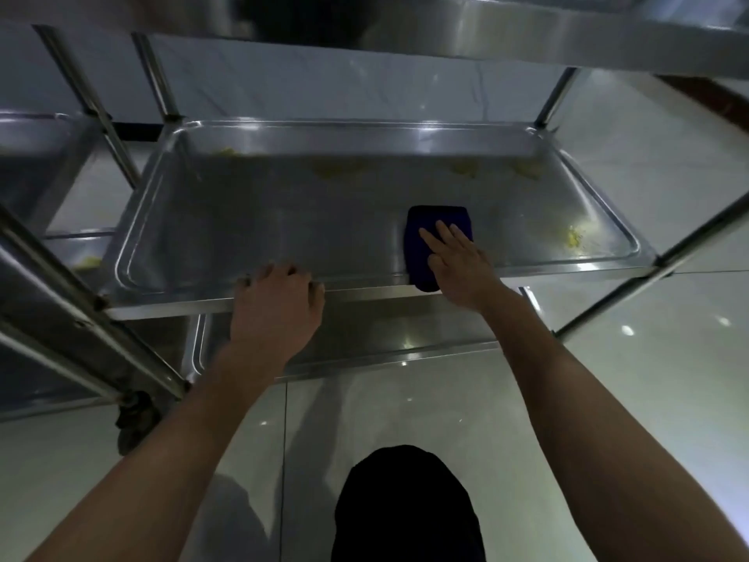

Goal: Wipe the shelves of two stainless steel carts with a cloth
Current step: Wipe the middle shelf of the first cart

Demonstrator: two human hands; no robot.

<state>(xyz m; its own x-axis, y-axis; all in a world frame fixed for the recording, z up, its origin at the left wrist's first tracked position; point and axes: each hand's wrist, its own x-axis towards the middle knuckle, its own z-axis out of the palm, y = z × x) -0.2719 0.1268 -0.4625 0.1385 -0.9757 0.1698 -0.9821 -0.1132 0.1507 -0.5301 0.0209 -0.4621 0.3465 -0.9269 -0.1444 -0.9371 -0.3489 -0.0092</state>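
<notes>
A stainless steel cart's middle shelf [259,221] lies in front of me, a shallow tray with a raised rim. Yellow crumbs [573,238] sit near its right end, and more smears run along its far edge. A folded dark blue cloth [433,221] lies on the shelf by the near rim. My right hand [460,261] presses flat on the cloth with straight fingers. My left hand [279,302] grips the shelf's near rim, fingers curled over it. A lower shelf [385,330] shows beneath, and the top shelf [527,30] hangs overhead.
A second steel cart [36,164] stands on the left, its upright posts close to the first cart's left corner. A caster wheel [135,415] sits at lower left. Glossy tiled floor [648,358] spreads to the right and below. My dark-clothed leg [405,509] is at the bottom.
</notes>
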